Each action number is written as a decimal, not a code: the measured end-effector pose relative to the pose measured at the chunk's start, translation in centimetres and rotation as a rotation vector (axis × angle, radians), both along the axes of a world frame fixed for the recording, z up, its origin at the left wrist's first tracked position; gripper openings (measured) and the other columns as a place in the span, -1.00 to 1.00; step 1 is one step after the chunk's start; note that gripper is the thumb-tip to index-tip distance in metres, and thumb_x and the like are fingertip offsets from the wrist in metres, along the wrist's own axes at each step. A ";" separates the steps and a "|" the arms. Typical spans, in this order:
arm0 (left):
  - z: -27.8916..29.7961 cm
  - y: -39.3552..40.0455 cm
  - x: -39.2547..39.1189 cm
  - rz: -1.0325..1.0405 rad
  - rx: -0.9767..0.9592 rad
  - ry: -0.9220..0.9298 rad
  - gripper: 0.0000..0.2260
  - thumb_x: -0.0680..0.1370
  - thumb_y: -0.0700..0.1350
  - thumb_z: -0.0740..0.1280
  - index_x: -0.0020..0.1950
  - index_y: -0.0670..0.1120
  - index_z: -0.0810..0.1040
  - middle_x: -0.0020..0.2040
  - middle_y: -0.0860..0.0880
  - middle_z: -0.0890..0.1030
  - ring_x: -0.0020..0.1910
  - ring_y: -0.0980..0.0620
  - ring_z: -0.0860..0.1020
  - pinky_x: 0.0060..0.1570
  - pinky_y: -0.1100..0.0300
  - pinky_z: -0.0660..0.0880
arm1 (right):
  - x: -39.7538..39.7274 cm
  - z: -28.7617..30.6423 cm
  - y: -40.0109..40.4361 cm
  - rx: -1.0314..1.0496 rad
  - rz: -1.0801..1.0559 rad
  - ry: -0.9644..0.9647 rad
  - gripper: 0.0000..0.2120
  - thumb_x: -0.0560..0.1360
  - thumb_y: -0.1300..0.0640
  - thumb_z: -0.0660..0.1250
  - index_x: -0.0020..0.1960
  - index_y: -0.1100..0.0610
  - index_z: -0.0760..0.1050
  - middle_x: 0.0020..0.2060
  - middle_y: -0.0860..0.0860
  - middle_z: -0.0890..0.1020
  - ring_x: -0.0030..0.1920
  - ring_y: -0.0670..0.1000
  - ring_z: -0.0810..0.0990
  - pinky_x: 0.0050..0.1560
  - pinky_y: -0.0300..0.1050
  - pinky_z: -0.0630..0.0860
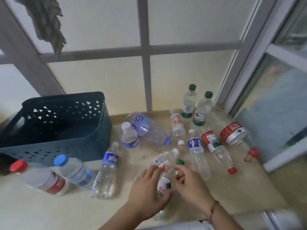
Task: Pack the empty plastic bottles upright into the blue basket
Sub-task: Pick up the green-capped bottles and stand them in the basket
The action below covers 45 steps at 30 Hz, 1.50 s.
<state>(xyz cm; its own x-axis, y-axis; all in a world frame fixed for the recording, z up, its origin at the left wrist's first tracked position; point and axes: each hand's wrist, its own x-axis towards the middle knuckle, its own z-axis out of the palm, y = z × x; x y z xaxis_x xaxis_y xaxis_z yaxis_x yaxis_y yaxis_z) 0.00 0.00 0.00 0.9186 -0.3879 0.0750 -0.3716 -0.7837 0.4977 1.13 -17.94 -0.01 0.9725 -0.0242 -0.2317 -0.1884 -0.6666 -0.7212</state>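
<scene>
Floor by the window, items as they lie:

- Blue basket (54, 125): on the floor at the left, against the window frame (146, 52); no bottle shows inside it
- Green-capped bottle (166, 181): lifted off the floor near the front, tilted, cap (180, 162) pointing up and away, green-and-white label facing the viewer
- Left hand (147, 190): fingers curled round the lower body of that bottle
- Right hand (187, 181): fingers bent and pinching the same bottle near its neck, just under the cap; a thin cord bracelet (213, 208) on the wrist
- White-capped bottle (166, 157): lying on its side just beyond the hands, label up
- Two tall green-capped bottles (189, 103): standing upright side by side in the far corner
- Two red-labelled bottles (214, 143): lying flat at the right, red caps towards the viewer
- Bottle with a blue portrait label (196, 146): lying flat between the red ones and the hands
- Crushed big jug with a blue label (146, 125): on its side beside the basket
- Three bottles in front of the basket: red-capped (39, 176), blue-capped (74, 170) and blue-labelled (108, 170), all tipped over
- Grey rag (48, 22): hanging top left
</scene>
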 end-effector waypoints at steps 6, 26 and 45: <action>-4.6 -2.7 -1.7 0.137 0.270 0.228 -0.32 0.43 0.32 0.19 0.48 0.09 0.14 0.37 0.07 0.33 0.31 -0.03 0.40 0.15 0.09 0.48 | -1.5 -4.2 -1.7 0.047 -0.027 0.209 -0.46 0.48 -0.09 0.36 0.40 -0.01 0.31 -0.05 -0.11 0.59 0.00 -0.07 0.59 0.11 -0.09 0.53; 2.5 1.5 -0.9 0.289 -0.489 0.070 -0.22 0.31 0.08 0.52 0.40 0.35 0.16 0.26 0.32 0.51 0.21 0.21 0.55 0.14 0.07 0.55 | 3.6 11.5 3.8 0.321 0.359 -0.322 -0.68 0.45 -0.26 0.28 0.03 -0.05 0.41 -0.21 -0.05 0.57 -0.31 0.08 0.56 -0.28 0.05 0.55; 13.7 39.9 18.5 0.088 -0.488 0.041 -0.30 0.45 0.07 0.50 0.46 0.17 0.17 0.22 0.12 0.60 0.17 0.15 0.60 0.20 0.00 0.55 | 22.2 22.6 39.4 0.339 0.419 -0.601 -0.81 0.53 -0.06 0.32 0.02 0.02 0.42 -0.12 0.02 0.60 -0.23 0.16 0.63 -0.23 0.18 0.57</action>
<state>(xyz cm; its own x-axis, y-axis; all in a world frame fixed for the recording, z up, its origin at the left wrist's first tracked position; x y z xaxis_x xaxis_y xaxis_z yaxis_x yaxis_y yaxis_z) 18.50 39.88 13.65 0.9523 -0.2374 0.1917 -0.2870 -0.4836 0.8269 23.38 21.49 22.60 0.8458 0.3475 0.4049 0.5132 -0.3223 -0.7954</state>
